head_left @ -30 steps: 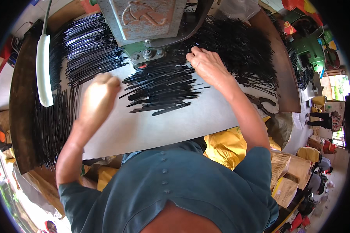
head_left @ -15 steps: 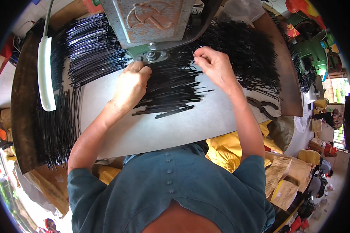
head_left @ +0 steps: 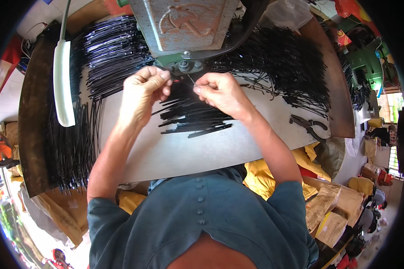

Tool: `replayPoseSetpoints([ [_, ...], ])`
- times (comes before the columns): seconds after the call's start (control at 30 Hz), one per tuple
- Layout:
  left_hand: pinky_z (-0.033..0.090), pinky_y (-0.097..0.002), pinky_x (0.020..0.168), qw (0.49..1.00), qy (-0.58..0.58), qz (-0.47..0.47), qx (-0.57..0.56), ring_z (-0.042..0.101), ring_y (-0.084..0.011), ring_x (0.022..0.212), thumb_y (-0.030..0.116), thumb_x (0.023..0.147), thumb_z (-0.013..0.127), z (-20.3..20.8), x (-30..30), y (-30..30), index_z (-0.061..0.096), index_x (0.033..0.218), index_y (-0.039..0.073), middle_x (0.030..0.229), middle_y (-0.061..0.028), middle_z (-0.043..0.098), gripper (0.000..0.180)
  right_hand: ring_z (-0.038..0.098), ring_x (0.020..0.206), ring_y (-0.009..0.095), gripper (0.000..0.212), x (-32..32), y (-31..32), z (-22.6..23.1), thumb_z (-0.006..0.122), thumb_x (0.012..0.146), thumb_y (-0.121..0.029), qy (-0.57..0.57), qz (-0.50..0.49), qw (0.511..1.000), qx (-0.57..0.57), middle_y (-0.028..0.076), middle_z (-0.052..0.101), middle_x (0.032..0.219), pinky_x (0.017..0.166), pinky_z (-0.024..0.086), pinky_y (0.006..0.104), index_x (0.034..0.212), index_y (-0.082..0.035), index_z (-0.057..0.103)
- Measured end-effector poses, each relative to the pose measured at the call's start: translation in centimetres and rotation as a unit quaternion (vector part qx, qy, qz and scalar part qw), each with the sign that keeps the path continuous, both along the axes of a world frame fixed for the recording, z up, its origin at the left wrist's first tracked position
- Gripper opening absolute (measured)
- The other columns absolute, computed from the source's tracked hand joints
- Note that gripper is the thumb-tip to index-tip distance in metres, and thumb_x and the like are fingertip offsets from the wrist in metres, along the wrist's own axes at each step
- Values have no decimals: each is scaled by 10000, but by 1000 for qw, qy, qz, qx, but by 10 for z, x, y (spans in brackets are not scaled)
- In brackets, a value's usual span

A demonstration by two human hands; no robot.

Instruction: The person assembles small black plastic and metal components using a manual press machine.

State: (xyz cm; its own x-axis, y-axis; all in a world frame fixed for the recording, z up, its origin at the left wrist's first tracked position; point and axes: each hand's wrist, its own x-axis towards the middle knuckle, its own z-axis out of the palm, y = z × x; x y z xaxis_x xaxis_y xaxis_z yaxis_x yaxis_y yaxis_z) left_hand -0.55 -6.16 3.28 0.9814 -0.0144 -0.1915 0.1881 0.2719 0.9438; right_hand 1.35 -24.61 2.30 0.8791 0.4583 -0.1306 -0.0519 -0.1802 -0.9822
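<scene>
a pale metal worktable (head_left: 188,154) spreads before the person, with a grey machine (head_left: 193,27) (its casing worn and rusty) over the far side. a right-hand heap (head_left: 296,62) of thin black rods is the biggest, then a left-hand stack (head_left: 114,58), then a middle pile (head_left: 191,114) between the forearms. the right hand (head_left: 222,94) pinches a thin piece (head_left: 191,80), just below the machine. the left hand (head_left: 141,89) has curled fingers; whether they grip anything, i cannot tell. dark pliers (head_left: 309,127) lie near the table's right edge.
</scene>
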Motion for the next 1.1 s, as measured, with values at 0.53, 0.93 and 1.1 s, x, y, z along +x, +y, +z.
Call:
replayPoseSetpoints([
  [0.53,409,-218,510,918,-82,-7,388,497,-76,539,19,720,577,-5,12,2,575,807,-19,604,-50,535,95,372,447,18,102,19,8,1,568,768,-100,36,-72,994,74,-23,469,573,378,286,154,757,1,575],
  [0.93,422,-244,571,918,-135,3,372,531,-130,607,10,698,586,-6,14,-3,597,845,-17,710,-91,564,149,410,513,36,161,19,9,6,590,748,-110,33,-75,994,75,-8,492,587,441,343,167,795,44,592],
  [1.1,434,-257,589,913,-160,1,375,555,-166,637,9,695,584,-10,18,-2,598,846,-18,750,-109,579,154,406,511,33,154,21,11,5,586,748,-97,30,-78,993,78,-8,490,586,436,335,165,788,51,590],
])
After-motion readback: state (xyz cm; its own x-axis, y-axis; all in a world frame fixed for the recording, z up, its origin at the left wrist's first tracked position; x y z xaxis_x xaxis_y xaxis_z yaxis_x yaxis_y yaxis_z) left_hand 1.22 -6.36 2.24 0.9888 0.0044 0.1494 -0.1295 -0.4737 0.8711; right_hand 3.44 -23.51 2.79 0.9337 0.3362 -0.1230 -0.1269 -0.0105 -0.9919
